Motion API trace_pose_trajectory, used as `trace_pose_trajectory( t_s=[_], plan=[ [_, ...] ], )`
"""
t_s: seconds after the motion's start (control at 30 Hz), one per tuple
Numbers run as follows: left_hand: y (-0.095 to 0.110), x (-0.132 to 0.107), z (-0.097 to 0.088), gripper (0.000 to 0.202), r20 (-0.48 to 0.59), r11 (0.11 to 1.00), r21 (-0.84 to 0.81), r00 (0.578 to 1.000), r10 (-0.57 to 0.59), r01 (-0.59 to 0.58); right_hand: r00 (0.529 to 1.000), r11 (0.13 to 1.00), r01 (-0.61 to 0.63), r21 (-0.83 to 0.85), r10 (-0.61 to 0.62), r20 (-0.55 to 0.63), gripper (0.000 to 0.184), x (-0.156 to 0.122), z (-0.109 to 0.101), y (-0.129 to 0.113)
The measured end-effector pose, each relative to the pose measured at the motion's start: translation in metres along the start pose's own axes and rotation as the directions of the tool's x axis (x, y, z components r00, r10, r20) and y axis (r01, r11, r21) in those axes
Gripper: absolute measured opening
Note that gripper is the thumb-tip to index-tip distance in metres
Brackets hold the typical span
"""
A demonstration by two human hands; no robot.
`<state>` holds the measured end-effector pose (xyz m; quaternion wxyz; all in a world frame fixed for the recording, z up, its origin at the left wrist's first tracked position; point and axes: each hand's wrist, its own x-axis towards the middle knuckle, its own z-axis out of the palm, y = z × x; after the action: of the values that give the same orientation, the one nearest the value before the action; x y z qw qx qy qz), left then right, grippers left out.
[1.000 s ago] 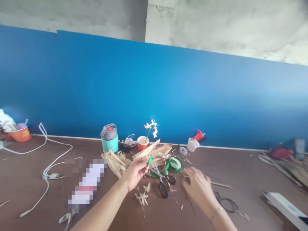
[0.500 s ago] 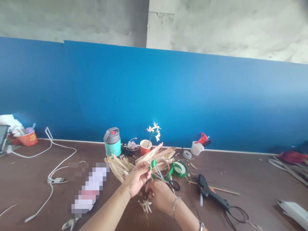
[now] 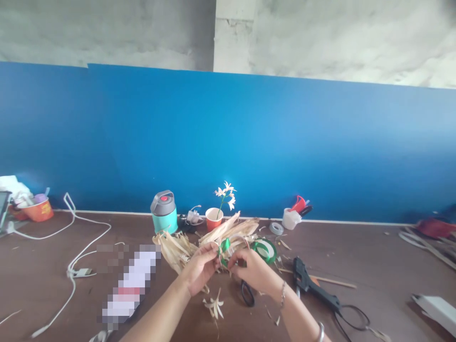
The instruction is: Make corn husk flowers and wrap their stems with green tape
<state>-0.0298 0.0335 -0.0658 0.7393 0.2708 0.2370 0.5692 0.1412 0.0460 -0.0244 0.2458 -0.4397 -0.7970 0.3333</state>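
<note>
My left hand (image 3: 200,270) is closed, pinching green ribbon (image 3: 224,245) and a thin pale strand between thumb and fingertips. Facing it, my right hand (image 3: 253,271) has its fingers curled in a pinch at the lower end of the ribbon; its fingertips are partly hidden. A black loop (image 3: 247,293), like a scissors handle, shows just below the right hand, and its other end is out of sight. Behind the right hand lies a green ribbon roll (image 3: 265,250). Dried husks (image 3: 178,247) spread beyond both hands. A pale husk flower (image 3: 215,306) lies on the table in front.
A paper cup (image 3: 214,223) holds an upright flower stem. To its left stands a turquoise flask (image 3: 164,219). A tape roll (image 3: 276,228) and a white cup (image 3: 290,219) sit at the back. On the right is a black glue gun (image 3: 315,286); white cables (image 3: 73,259) run along the left.
My right hand has risen and moved right, from below the left hand to beside it. The black loop now shows lower, beneath the right hand. My left hand stays near its place, still pinching.
</note>
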Motion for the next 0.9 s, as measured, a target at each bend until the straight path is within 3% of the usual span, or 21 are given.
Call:
trace_pose_trajectory(
  t_s=[0.1,0.2,0.3,0.43,0.57,0.73,0.9],
  plan=[
    [-0.001,0.001,-0.003,0.020,0.007,1.000,-0.001,1.000,0.010,-0.010,0.999,0.976,0.035,0.214,-0.026,-0.042,0.012,0.001,-0.005,-0.001],
    [-0.002,0.002,-0.004,0.018,0.021,1.000,0.007,1.000,0.023,-0.023,0.997,0.897,0.039,0.441,-0.004,-0.079,0.003,0.002,-0.008,-0.004],
    [-0.002,0.001,-0.002,0.017,0.034,0.999,0.034,0.999,0.022,-0.023,0.990,0.855,0.047,0.517,0.029,-0.139,0.006,0.001,-0.008,-0.008],
    [-0.003,-0.001,-0.001,0.016,0.040,0.997,0.075,0.999,0.008,-0.011,0.971,0.906,0.085,0.415,0.018,-0.238,0.007,-0.001,-0.004,-0.012],
    [-0.003,-0.002,0.001,0.017,0.047,0.993,0.115,0.999,-0.007,0.001,0.941,0.965,0.168,0.200,-0.097,-0.325,0.009,-0.003,0.000,-0.015],
    [-0.003,-0.003,0.004,0.019,0.046,0.988,0.157,0.999,-0.003,-0.005,0.884,0.953,0.302,0.009,-0.277,-0.376,0.015,-0.003,0.001,-0.021],
    [-0.002,-0.004,0.007,0.022,0.036,0.981,0.196,0.999,0.005,-0.012,0.868,0.947,0.320,-0.038,-0.309,-0.390,0.017,-0.004,0.002,-0.021]
  ],
)
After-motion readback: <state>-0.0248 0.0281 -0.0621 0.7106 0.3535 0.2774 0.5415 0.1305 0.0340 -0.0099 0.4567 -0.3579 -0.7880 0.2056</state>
